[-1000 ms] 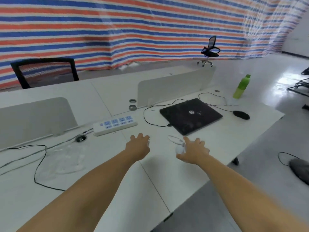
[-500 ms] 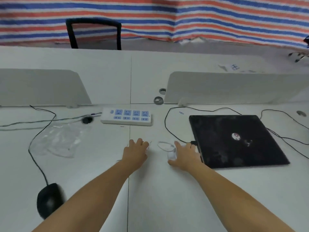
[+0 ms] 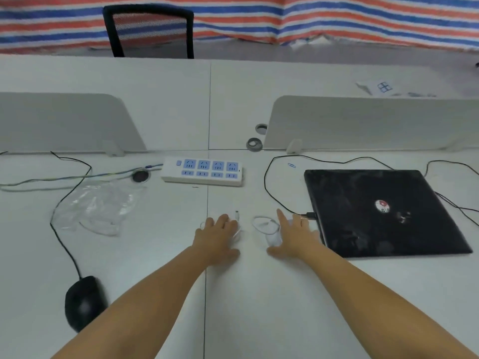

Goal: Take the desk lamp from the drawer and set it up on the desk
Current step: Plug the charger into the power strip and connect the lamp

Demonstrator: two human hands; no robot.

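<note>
Both hands barely shifted: left hand flat over white cable, right hand spread beside small lamp, possibly touching; neither grips.

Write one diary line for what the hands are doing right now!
left hand: flat on white cable | right hand: beside small white lamp | laptop: closed | desk: setup unfinished

The desk has a smooth, matt white top. The closed laptop is black with a slightly glossy lid that shows smudges. The power strip looks like smooth white plastic with pale blue sockets. A crumpled plastic bag is clear and shiny. The mouse is matt black. The tarp behind looks like woven plastic sheeting.
</note>
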